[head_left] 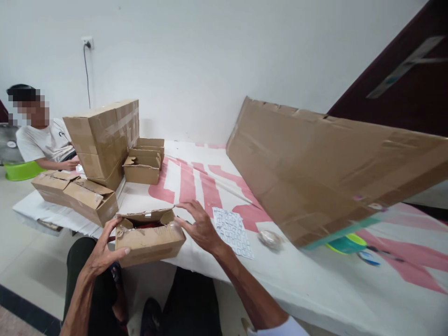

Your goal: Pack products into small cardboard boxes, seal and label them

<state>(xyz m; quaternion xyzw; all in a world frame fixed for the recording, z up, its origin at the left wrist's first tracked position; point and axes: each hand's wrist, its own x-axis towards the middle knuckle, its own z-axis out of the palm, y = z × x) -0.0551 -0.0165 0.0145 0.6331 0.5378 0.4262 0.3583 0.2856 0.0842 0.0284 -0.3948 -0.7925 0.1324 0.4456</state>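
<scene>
A small open cardboard box (150,239) rests at the near edge of the white and pink table cover (308,280). My left hand (103,249) grips its left end, thumb along the front. My right hand (200,225) touches the right end with fingers spread over the raised flap. Something dark red shows inside the box. A sheet of small printed labels (233,232) lies just right of my right hand.
A big flat cardboard sheet (325,163) leans across the right side. Stacked taped boxes (105,137) and small open boxes (143,165) stand at the back left, long boxes (75,196) in front. A seated person (45,140) is at the far left. A teal bowl (346,242) and crumpled wrap (270,239) lie near.
</scene>
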